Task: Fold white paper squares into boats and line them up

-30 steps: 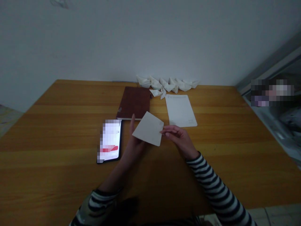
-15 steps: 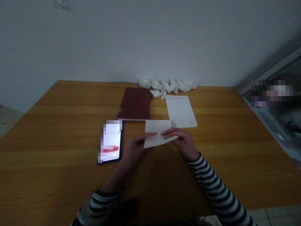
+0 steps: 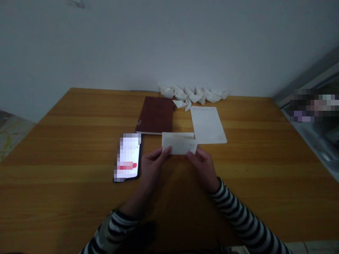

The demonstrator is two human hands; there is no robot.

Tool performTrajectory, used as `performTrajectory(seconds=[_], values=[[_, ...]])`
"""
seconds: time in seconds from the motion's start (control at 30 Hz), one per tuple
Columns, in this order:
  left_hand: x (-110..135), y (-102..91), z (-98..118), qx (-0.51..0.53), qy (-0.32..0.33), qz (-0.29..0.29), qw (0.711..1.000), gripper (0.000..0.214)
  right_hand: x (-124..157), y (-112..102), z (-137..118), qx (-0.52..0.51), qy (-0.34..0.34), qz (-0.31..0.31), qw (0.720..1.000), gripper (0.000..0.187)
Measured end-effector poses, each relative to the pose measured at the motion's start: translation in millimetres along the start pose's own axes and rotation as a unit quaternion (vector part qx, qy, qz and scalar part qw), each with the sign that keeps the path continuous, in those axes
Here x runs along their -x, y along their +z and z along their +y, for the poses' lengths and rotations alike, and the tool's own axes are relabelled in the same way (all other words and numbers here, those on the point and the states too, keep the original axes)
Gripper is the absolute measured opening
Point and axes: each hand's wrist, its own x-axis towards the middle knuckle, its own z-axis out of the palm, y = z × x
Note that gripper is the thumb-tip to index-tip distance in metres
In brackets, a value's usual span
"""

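Observation:
Both of my hands hold a folded white paper above the wooden table, just in front of a brown notebook. My left hand pinches its left end between thumb and fingers, and my right hand grips its right end. The fold lies flat as a narrow rectangle. A printed white sheet lies to the right of the notebook, its near corner close to the held paper. A smartphone with a lit, blurred screen lies left of my left hand.
A row of several folded white paper boats stands along the far edge of the wooden table, against a white wall. A pixelated, blurred area and a grey ledge lie beyond the right edge.
The paper has gone from a tilted square to a narrower, flattened rectangle held level. My hands have come closer to the paper's ends. The view has shifted slightly.

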Motion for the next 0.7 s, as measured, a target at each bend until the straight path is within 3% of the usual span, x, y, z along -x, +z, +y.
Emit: performTrajectory(seconds=[0.07,0.17,0.27,0.37,0.7], values=[[0,2.4,-1,0.058,-0.026,0.003,0.998,0.033,1,1,0,-0.012,0.041,-0.020,0.999,0.024],[2,6.2,-1,0.081,-0.045,0.019,0.995,0.034,3,3,-3,0.002,0.047,-0.019,0.999,0.025],[3,7.8,-4,0.056,-0.012,0.045,0.997,0.040,5,6,-5,0.011,0.049,-0.003,0.999,0.027],[2,7.2,-9,0.051,0.020,0.050,0.997,0.062,8,10,-3,0.002,0.050,-0.020,0.999,0.027],[3,8.2,-10,0.015,0.026,0.038,0.999,0.042,15,14,-1,0.045,0.025,-0.021,0.998,0.020]])
